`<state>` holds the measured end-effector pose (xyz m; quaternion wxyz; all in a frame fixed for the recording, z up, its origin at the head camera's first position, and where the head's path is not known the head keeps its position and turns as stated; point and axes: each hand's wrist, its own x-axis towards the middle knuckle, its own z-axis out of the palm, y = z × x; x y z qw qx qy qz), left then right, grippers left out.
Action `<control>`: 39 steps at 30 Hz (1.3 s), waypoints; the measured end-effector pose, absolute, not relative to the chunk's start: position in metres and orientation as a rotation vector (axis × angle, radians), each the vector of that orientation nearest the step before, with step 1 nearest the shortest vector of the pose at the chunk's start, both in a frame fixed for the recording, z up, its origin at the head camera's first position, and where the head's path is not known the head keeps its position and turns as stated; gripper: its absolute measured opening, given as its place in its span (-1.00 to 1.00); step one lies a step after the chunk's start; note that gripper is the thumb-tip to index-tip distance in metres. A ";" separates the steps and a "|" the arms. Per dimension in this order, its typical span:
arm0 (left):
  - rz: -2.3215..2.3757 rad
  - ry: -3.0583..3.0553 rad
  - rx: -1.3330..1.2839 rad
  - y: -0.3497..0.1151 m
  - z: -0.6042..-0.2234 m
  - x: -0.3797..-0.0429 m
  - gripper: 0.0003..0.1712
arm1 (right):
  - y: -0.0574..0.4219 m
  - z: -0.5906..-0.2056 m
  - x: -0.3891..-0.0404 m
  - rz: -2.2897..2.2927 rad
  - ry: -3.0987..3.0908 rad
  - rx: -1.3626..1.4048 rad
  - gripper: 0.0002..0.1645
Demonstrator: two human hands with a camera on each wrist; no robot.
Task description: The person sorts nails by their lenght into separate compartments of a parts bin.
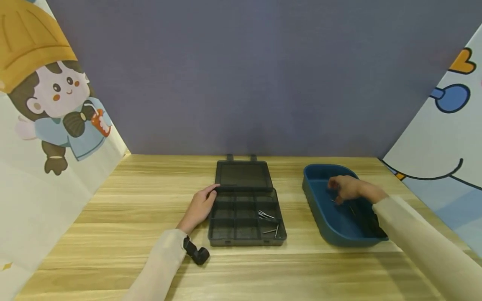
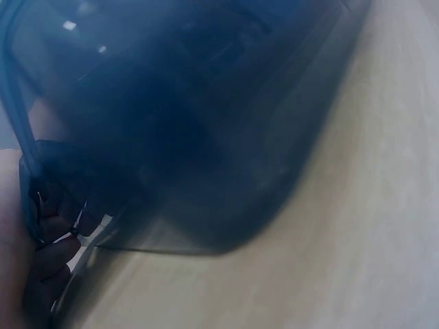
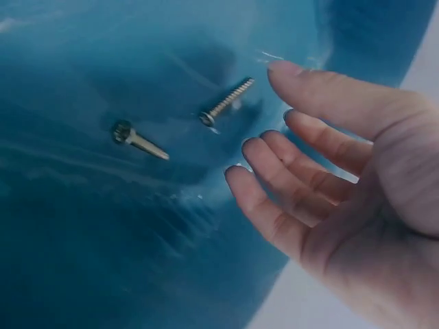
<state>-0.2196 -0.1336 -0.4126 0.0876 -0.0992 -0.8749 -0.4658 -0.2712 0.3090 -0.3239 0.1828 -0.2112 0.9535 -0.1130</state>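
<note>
A dark translucent compartment box lies on the table with its lid folded back. My left hand grips its left side near the hinge, thumb on the rim and fingers bent around the edge. Several screws lie in the right middle compartment, and a couple more in the front right one. Over the blue bin, my right hand reaches down with loosely bent fingers and nothing between them. Beside its fingertips, the right wrist view shows a threaded screw and another screw on the bin's floor.
The wooden table backs onto a grey panel. Cartoon-printed walls stand at left and right. A black wrist camera sticks out from my left sleeve near the box. My right sleeve crosses the bin's right rim.
</note>
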 end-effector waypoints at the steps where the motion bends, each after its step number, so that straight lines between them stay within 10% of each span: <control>1: -1.387 -2.610 -0.297 -0.133 -0.412 -0.220 -0.56 | 0.310 -0.326 -0.271 -0.319 2.686 -0.584 -0.47; 39: -1.375 -2.604 -0.307 -0.134 -0.414 -0.219 -0.56 | 0.315 -0.343 -0.273 -0.398 2.597 -0.517 -0.78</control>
